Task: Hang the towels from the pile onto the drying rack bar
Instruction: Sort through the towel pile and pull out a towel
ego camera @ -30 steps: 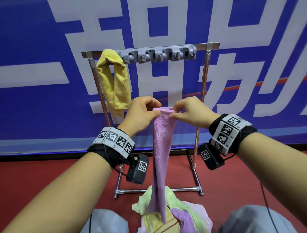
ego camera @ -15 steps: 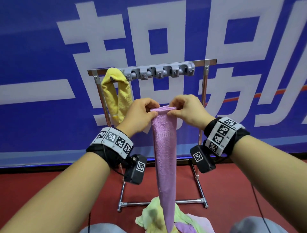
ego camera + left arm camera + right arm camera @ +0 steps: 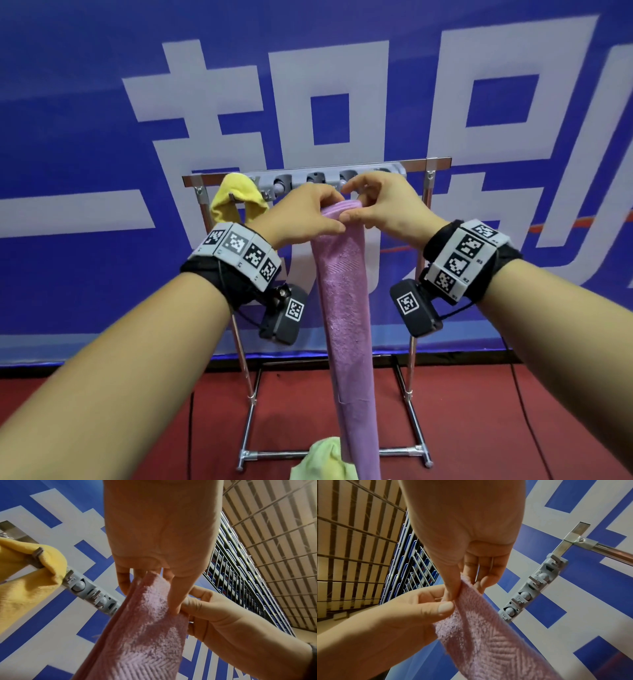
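A long purple towel hangs straight down from both my hands, just in front of the rack's top bar. My left hand pinches its top edge from the left, and my right hand pinches it from the right. The wrist views show the same pinch on the purple towel, thumbs on the near side. A grey clip strip with several clips runs along the bar, partly hidden by my hands. A yellow towel hangs at the bar's left end. The pile's top, a light green towel, lies below.
The chrome rack stands on a red floor against a blue and white banner wall. Its base rail crosses behind the pile. A black cable runs over the floor at right.
Both hands have lifted the purple towel higher, from below the bar up to the clip strip. The towel's lower end has risen off the pile.
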Motion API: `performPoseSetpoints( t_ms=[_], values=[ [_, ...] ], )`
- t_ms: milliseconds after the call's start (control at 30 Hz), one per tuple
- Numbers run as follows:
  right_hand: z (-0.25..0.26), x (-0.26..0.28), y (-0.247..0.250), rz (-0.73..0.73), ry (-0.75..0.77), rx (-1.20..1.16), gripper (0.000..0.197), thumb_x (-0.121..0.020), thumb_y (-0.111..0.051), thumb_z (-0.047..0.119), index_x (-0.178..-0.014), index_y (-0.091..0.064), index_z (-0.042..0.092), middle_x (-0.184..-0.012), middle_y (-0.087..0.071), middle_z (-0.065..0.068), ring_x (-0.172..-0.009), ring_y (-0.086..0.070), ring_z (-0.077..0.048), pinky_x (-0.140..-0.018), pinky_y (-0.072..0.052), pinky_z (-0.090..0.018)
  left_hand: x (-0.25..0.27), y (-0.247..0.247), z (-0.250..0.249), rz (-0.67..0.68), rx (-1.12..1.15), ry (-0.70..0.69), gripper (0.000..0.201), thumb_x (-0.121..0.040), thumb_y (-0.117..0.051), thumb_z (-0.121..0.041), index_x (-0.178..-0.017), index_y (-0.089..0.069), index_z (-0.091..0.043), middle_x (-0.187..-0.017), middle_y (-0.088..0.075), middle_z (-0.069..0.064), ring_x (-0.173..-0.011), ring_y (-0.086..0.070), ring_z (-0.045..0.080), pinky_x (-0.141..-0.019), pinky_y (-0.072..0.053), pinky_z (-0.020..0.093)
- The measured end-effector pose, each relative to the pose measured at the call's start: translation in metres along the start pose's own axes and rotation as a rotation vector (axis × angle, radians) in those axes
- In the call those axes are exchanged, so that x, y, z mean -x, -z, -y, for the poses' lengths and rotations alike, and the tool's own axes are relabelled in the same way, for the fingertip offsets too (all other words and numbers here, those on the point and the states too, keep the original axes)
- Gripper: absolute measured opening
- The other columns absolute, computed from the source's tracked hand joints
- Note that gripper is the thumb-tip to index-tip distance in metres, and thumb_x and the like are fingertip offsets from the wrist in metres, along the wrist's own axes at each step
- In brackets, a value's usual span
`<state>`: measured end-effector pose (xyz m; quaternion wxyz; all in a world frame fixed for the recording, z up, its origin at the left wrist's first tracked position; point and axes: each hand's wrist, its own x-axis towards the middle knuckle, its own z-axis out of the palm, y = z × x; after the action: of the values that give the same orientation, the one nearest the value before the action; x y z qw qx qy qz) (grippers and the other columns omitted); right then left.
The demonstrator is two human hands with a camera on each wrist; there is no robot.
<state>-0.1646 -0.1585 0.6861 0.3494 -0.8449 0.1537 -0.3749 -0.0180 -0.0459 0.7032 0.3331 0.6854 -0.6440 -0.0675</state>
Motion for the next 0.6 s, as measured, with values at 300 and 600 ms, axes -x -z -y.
performPoseSetpoints(
  t_ms=[300, 600],
  values=[
    [-0.013, -0.014, -0.002, 0.017, -0.042, -0.145, 0.047, -0.072, -0.086, 0.013, -0.114, -0.064, 0.01, -0.074, -0.064, -0.015, -0.063, -0.061, -0.014, -0.062, -0.056, -0.03, -0.029, 0.009, -0.001, 0.036, -0.146, 0.028, 0.006, -0.082, -0.076, -0.017, -0.084, -0.071, -0.02, -0.074, -0.066, -0.003, -0.066, -0.057, 0.008, -0.056, -0.047, 0.019],
    [-0.046, -0.01, -0.032, 0.207, -0.183, -0.211, 0.029, -0.078, -0.079, 0.005, -0.105, -0.068, -0.002, -0.091, -0.073, -0.003, -0.074, -0.068, -0.001, -0.061, -0.052, -0.018, -0.041, 0.022, 0.009, -0.324, 0.075, 0.016, 0.008, -0.083, -0.07, -0.01, -0.091, -0.072, -0.013, -0.083, -0.071, 0.001, -0.076, -0.063, 0.011, -0.072, -0.055, 0.03]
  ],
)
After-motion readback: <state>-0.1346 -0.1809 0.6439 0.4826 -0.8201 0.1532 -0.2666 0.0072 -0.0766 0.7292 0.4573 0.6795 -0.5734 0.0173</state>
